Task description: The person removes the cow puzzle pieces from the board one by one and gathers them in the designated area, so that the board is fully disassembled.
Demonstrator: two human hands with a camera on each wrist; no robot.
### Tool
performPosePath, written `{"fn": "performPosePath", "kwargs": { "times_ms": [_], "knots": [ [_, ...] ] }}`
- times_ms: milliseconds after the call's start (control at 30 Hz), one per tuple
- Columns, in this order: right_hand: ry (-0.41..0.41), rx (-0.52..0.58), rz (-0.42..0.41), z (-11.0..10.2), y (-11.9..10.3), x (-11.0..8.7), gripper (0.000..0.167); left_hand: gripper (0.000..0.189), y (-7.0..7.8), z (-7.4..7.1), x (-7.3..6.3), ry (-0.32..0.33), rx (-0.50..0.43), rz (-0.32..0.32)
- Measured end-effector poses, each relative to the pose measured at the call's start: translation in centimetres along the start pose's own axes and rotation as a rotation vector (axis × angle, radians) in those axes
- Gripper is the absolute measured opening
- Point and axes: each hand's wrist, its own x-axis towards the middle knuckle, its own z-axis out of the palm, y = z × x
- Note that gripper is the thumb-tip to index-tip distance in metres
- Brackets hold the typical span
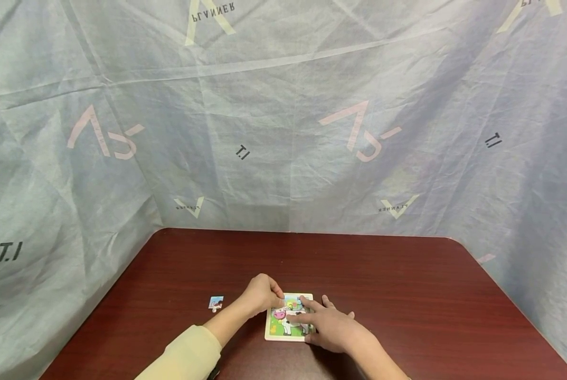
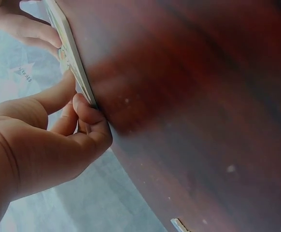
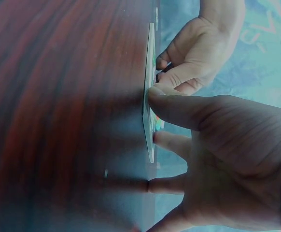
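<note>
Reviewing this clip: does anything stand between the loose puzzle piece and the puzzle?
Yes. In the head view, the left hand and forearm cut across between the loose piece and the puzzle. Nothing else visible stands between them.

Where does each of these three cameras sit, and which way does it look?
Head: worn on the head, facing forward and down at the table, puzzle and cloth backdrop; the left hand, right hand and a pale sleeve show.
Left wrist: worn there, looking along the left hand at the puzzle's edge, with part of the right hand beyond.
Right wrist: worn there, looking past the right hand to the puzzle, with the left hand beyond.
Both wrist views share the puzzle and both hands.
</note>
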Motion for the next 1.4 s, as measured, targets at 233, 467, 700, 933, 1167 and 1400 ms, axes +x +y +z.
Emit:
{"fn": "performPosePath", "kwargs": {
  "times_ms": [233,467,700,933,1167,1400],
  "knots": [
    [-0.001,0.0,0.003,0.2,0.0,0.0,0.049,0.012,0.0,-0.1,-0.2,-0.014,-0.025,-0.009],
    [0.006,-0.001,0.0,0.1,0.1,0.0,0.05,0.01,0.4,-0.5,-0.4,0.0,-0.053,-0.032],
    [-0.005,0.003,-0.003,0.4,0.2,0.2,0.051,0.009,-0.1,-0.5,-0.2,-0.012,-0.108,-0.047],
    [-0.001,0.008,-0.002,0.2,0.1,0.1,0.05,0.008,-0.7,-1.0,-0.2,-0.033,-0.204,-0.065],
    [-0.004,0.003,0.01,0.1,0.0,0.2,0.05,0.008,-1.3,-2.0,-0.2,-0.038,-0.248,-0.088],
    [-0.019,0.013,0.011,0.0,0.1,0.2,0.051,0.007,-2.2,-3.5,-0.7,-0.023,-0.248,-0.125]
  ]
}}
